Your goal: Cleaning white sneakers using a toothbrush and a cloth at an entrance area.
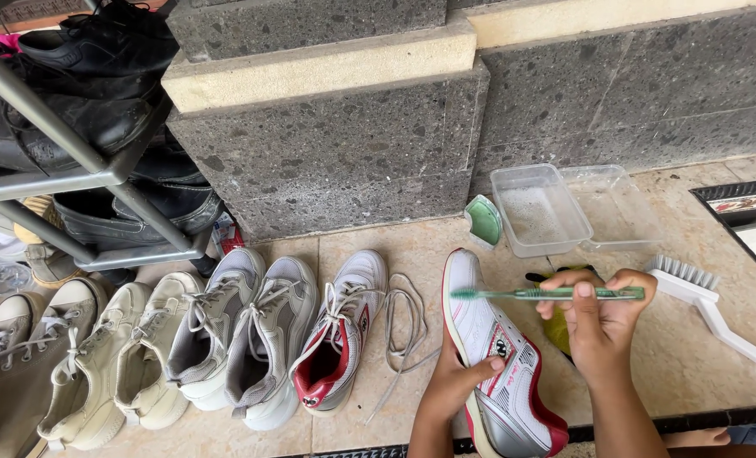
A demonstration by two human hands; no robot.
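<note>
Head view: while the left hand (456, 380) steadies a white, red and silver sneaker (498, 356) lying on its side on the tiled floor (691, 356), the right hand (602, 314) is closed around a green toothbrush (547, 294).
Left hand: fingers curled over the sneaker's upper edge, thumb pressed on its side panel.
Right hand: fingers wrapped on the toothbrush handle, which lies level; the bristle end reaches left over the toe of the sneaker.
Containers: a clear plastic tub (541, 210) stands on the floor against the stone wall (344, 153), holding what looks like foamy water; its clear lid (613, 203) lies just beside it on the right, with nothing visible in it.
Green piece: a small pale green object (484, 219) leans just left of the tub; I cannot tell what it is.
Scrub brush: a white long-handled brush (708, 305) lies on the floor right of the right hand.
Laces: loose grey laces (403, 326) lie between the held sneaker and its mate (341, 335).
Other shoes: grey trainers (242, 331) and beige canvas shoes (98, 356) stand in a row to the left.
Rack: a metal shoe rack (72, 178) at the left edge holds dark shoes.
</note>
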